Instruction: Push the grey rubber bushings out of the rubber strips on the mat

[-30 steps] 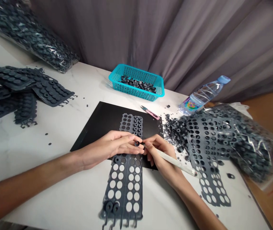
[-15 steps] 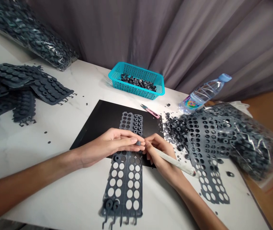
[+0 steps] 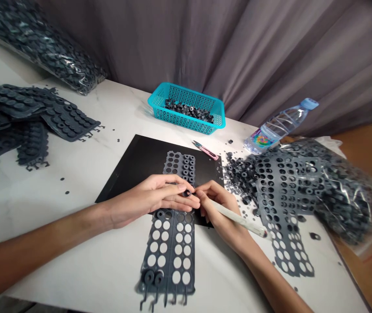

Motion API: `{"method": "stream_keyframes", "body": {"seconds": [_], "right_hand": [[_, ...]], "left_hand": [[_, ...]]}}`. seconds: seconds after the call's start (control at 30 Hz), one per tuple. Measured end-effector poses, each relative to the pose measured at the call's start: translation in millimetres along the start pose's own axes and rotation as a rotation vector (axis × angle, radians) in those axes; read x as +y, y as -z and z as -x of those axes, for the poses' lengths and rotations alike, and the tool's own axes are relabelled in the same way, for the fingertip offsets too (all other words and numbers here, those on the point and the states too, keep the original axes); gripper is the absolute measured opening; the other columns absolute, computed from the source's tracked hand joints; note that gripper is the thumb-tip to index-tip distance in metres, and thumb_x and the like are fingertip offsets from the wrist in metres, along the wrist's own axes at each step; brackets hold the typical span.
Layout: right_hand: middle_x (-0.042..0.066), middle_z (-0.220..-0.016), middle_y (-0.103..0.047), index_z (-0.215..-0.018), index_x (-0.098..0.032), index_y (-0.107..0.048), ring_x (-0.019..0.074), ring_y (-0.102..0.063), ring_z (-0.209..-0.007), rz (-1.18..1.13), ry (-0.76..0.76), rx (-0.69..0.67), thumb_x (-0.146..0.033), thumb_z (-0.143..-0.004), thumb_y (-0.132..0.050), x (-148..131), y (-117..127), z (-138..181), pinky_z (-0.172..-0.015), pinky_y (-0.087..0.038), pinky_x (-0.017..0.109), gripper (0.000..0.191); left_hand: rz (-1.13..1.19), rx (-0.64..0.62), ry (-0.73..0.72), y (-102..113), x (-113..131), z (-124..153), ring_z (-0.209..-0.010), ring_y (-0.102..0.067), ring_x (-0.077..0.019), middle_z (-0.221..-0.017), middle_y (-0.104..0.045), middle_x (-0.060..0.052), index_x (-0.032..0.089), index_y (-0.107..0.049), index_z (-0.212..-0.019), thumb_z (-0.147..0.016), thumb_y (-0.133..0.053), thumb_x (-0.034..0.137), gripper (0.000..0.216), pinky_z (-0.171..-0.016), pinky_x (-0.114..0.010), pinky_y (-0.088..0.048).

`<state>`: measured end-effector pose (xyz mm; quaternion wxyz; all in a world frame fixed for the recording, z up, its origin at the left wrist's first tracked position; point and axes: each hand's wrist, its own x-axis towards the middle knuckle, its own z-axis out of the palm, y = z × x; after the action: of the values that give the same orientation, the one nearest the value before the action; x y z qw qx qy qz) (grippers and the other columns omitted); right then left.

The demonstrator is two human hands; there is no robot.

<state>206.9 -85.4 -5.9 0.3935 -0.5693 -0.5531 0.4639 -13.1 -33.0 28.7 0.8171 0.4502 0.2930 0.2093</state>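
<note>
My left hand point(image 3: 160, 192) is closed over the middle of a dark rubber sheet point(image 3: 169, 243), pinching a small black rubber ring point(image 3: 186, 193) between thumb and fingers. My right hand point(image 3: 218, 204) grips a whitish pen-like tool point(image 3: 238, 217), its front end hidden by my fingers close beside the ring. The sheet has rows of round holes; several rings still sit in it at the far right part and near the front end. Its far half lies on a black mat point(image 3: 127, 161), its near half on the white table point(image 3: 91, 256).
Behind the mat stands a turquoise basket point(image 3: 186, 121) holding black rings. Pink-handled thread snips point(image 3: 205, 151) lie at the mat's edge. To the right are loose rings point(image 3: 241, 171), a punched sheet point(image 3: 280, 208), a filled bag point(image 3: 345, 208) and a bottle point(image 3: 280, 126). More sheets point(image 3: 65, 119) lie left.
The ring in my left hand has turned, so its hole now faces me. My left fingers have shifted slightly, and both hands stay close together over the sheet.
</note>
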Motion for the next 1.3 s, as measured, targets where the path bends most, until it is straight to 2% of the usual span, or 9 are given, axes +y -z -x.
{"method": "stream_keyframes", "body": {"seconds": [0.27,0.83,0.97,1.03,1.13,1.2,1.3], "right_hand": [[-0.003,-0.063,-0.06,-0.088,-0.02,-0.063,0.0091,-0.05,-0.049,0.015,-0.002,-0.003,-0.045,-0.1,-0.062,0.3,1.2,1.7,-0.046,-0.038,0.02,0.028],[-0.002,-0.066,-0.061,-0.089,-0.019,-0.063,0.0087,-0.05,-0.05,0.006,0.023,-0.006,-0.044,-0.1,-0.062,-1.7,1.0,0.6,-0.047,-0.039,0.02,0.028],[-0.001,-0.07,-0.064,-0.092,-0.02,-0.064,0.0091,-0.052,-0.052,0.004,0.031,-0.002,-0.046,-0.102,-0.06,1.7,0.3,1.9,-0.048,-0.041,0.02,0.029],[0.0,-0.071,-0.065,-0.093,-0.02,-0.064,0.0097,-0.053,-0.053,-0.001,0.024,0.02,-0.047,-0.102,-0.059,4.1,-0.7,1.9,-0.047,-0.041,0.02,0.03],[0.0,-0.071,-0.064,-0.094,-0.019,-0.064,0.0104,-0.054,-0.054,-0.011,0.003,0.046,-0.049,-0.102,-0.059,6.2,-2.1,1.4,-0.047,-0.042,0.02,0.031],[0.0,-0.071,-0.064,-0.093,-0.019,-0.064,0.0106,-0.054,-0.054,-0.016,-0.006,0.046,-0.05,-0.102,-0.058,6.1,-2.1,1.1,-0.047,-0.042,0.02,0.032],[0.0,-0.071,-0.064,-0.094,-0.019,-0.063,0.0109,-0.055,-0.055,-0.016,0.0,0.04,-0.05,-0.102,-0.057,5.5,-1.0,0.9,-0.047,-0.042,0.02,0.032]], "left_hand": [[0.052,0.009,-0.027,2.6,-4.6,-1.5,-0.121,-0.071,-0.0262,-0.118,-0.078,-0.017,0.011,-0.067,-0.122,-0.108,-0.052,0.039,0.034,-0.113,-0.04,-0.05],[-0.004,0.011,-0.037,1.0,-4.3,-1.0,-0.12,-0.071,-0.0265,-0.118,-0.078,-0.015,0.013,-0.068,-0.121,-0.106,-0.056,0.037,0.031,-0.114,-0.04,-0.05],[-0.054,0.057,-0.105,9.2,-1.3,-15.3,-0.115,-0.074,-0.0267,-0.116,-0.078,-0.017,0.011,-0.068,-0.119,-0.105,-0.058,0.036,0.031,-0.109,-0.04,-0.054],[-0.099,0.103,-0.227,21.5,12.1,-36.4,-0.113,-0.075,-0.0266,-0.117,-0.078,-0.018,0.011,-0.068,-0.119,-0.105,-0.057,0.035,0.03,-0.106,-0.04,-0.056],[-0.291,0.201,-0.531,48.4,54.8,-86.6,-0.108,-0.076,-0.0257,-0.116,-0.077,-0.017,0.012,-0.066,-0.12,-0.106,-0.053,0.033,0.028,-0.102,-0.043,-0.058],[-0.593,0.296,-0.738,65.6,91.3,-122.9,-0.106,-0.076,-0.0259,-0.117,-0.076,-0.017,0.012,-0.066,-0.119,-0.107,-0.048,0.031,0.029,-0.099,-0.045,-0.058],[-1.174,0.408,-0.876,77.2,129.8,-158.1,-0.125,-0.066,-0.0268,-0.129,-0.073,-0.013,0.016,-0.064,-0.128,-0.105,-0.049,0.023,0.028,-0.112,-0.049,-0.048]]}}
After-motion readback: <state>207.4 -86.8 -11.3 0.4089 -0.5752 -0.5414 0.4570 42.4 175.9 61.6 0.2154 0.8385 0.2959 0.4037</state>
